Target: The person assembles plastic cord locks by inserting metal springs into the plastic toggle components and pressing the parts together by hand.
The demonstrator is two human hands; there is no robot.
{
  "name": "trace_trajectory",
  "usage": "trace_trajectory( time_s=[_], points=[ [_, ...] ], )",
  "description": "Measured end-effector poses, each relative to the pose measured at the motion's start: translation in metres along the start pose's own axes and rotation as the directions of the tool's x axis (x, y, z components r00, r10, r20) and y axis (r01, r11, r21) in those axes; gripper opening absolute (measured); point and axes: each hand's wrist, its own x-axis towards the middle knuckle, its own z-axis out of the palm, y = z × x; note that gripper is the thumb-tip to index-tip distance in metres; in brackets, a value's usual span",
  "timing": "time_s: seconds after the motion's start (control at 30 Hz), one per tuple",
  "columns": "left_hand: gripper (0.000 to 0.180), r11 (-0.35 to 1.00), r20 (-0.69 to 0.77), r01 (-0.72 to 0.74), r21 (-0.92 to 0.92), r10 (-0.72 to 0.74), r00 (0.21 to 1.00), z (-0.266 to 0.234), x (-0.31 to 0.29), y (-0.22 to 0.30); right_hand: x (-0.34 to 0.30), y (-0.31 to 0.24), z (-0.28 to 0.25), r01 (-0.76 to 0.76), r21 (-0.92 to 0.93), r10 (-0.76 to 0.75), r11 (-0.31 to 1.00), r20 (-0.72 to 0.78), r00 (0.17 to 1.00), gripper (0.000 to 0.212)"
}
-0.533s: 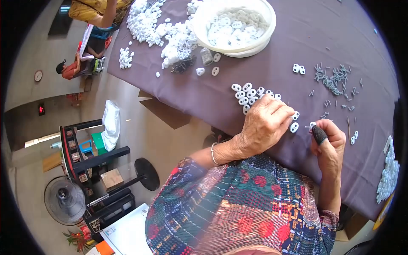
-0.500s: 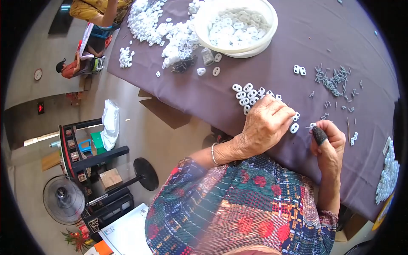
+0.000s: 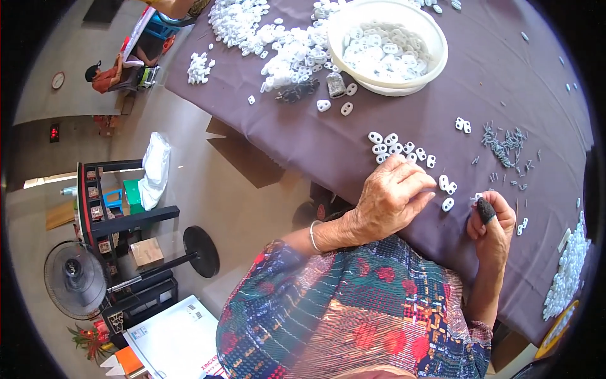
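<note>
My right hand (image 3: 492, 224), with a black cot on its thumb, pinches a small white two-hole plastic piece (image 3: 478, 196). A thin pin-like bit sticks out of its left side. My left hand (image 3: 394, 192) hovers low over the cloth, thumb and index finger slightly apart with nothing visible between them. Just right of its fingertips lies an oval white piece (image 3: 443, 182), against a smaller two-hole piece (image 3: 452, 188). Another oval piece (image 3: 447, 204) lies nearer to me. Beyond my left hand is a cluster of white two-hole pieces (image 3: 392, 146), partly covered by the fingers.
A white bowl (image 3: 388, 85) of white pieces stands at the back, beside a loose heap (image 3: 293, 54). Small grey pins (image 3: 503, 146) lie scattered at right. A pile of clear pieces (image 3: 568, 275) sits at the table's right edge. A fan (image 3: 76, 278) stands at left.
My left hand has drawn back slightly from the cloth, and an oval piece now shows beside its fingertips. My right hand keeps its pinch. The whole view has shifted a little.
</note>
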Motion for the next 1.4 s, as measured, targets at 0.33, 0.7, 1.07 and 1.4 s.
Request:
trace_trajectory(
  time_s=[0.33, 0.7, 1.07, 1.4],
  points=[
    [0.018, 0.985, -0.301, 0.052, 0.163, -0.001, 0.953, -0.045, -0.001, -0.023, 0.003, -0.002, -0.003, 0.008, 0.027, -0.009, 1.0, 0.034, 0.999, 0.011],
    [0.036, 0.881, -0.31, 0.239, 0.408, -0.113, 0.944, -0.18, 0.028, -0.155, 0.003, 0.0, -0.001, 0.016, 0.009, -0.016, 1.0, -0.009, 1.0, 0.012],
    [0.035, 0.883, -0.061, 0.083, 0.462, -0.062, 0.996, -0.178, 0.051, -0.201, 0.001, -0.002, -0.002, -0.011, -0.01, 0.011, 1.0, -0.063, 0.998, 0.011],
    [0.021, 0.886, -0.29, 0.397, -0.239, -0.455, 0.842, -0.199, 0.028, -0.206, -0.001, -0.002, -0.012, -0.034, -0.003, 0.034, 0.999, -0.062, 0.997, 0.012]
  ],
)
